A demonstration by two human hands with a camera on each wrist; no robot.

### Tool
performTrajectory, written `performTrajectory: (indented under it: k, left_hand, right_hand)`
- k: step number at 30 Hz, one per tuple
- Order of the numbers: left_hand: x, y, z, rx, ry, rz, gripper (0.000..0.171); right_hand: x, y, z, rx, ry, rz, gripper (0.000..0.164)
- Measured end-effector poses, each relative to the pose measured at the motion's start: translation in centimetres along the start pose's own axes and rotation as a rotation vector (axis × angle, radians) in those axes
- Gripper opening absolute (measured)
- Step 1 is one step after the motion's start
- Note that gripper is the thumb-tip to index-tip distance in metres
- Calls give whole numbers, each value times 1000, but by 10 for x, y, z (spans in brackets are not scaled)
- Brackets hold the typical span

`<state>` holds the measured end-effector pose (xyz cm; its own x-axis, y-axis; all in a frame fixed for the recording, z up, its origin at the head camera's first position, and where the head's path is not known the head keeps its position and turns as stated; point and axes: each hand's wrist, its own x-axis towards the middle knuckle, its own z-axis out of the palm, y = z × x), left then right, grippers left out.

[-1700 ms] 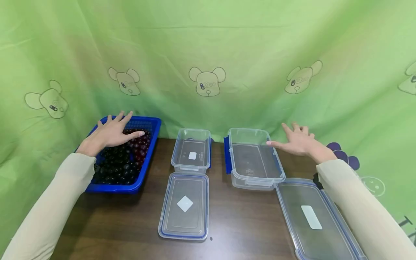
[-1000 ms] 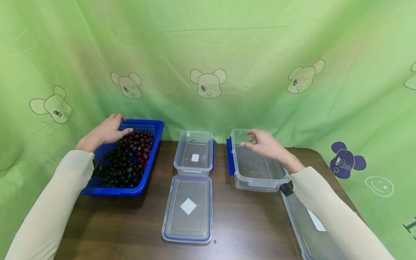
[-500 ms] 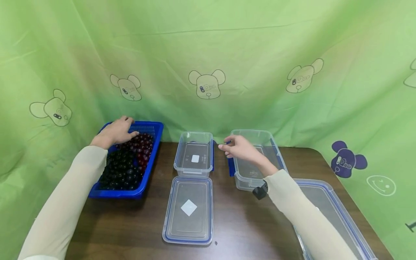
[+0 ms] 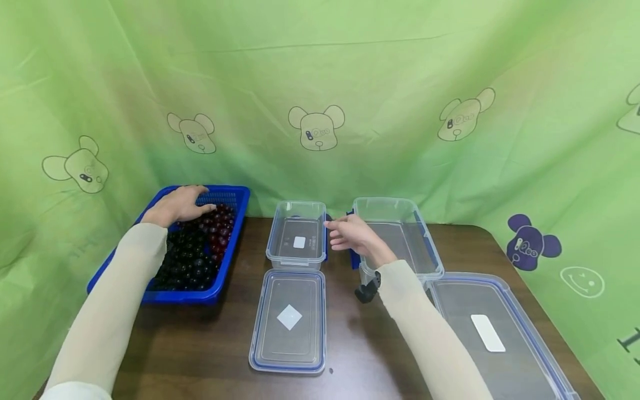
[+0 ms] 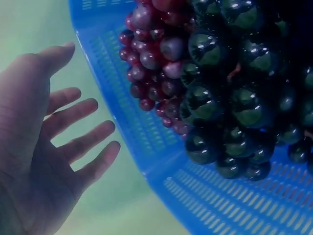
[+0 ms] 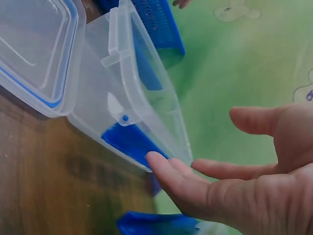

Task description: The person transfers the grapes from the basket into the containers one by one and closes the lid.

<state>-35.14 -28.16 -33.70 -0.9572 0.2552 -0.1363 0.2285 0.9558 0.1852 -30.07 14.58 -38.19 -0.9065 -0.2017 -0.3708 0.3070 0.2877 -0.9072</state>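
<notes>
My left hand (image 4: pixel 176 208) hovers over the back left of a blue basket (image 4: pixel 234 250), fingers spread and holding nothing. In the left wrist view its fingers are at the outer side of the basket's rim. Dark green-black grapes (image 4: pixel 187 266) and red grapes (image 4: pixel 220 228) fill the basket. My right hand (image 4: pixel 356 236) is between two clear plastic containers, its fingertips right at the blue clasp (image 6: pixel 132 142) on the side of the small container (image 4: pixel 295 261). Its fingers are loosely bent with nothing between them. Behind that wrist stands the large container (image 4: pixel 387 207).
A small clear lid (image 4: pixel 289 347) with a white diamond label lies in front of the small container. The large lid (image 4: pixel 462 305) lies at the right, by the large container. A green curtain (image 4: pixel 320 178) hangs behind the brown table (image 4: pixel 200 355).
My right hand has swept left from beyond the large container, across it, to the small container's side. My left hand has stayed over the basket, its spread fingers drawing closer together.
</notes>
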Motion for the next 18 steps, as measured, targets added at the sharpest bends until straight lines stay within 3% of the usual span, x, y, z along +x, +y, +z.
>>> performTrajectory:
  k: [8, 18]
  left_hand:
    - [2, -19, 10, -87, 13, 19, 75]
    - [7, -33, 18, -197, -2, -47, 73]
  right_hand:
    - [13, 11, 9, 84, 33, 26, 48]
    - [18, 11, 18, 27, 96, 19, 46]
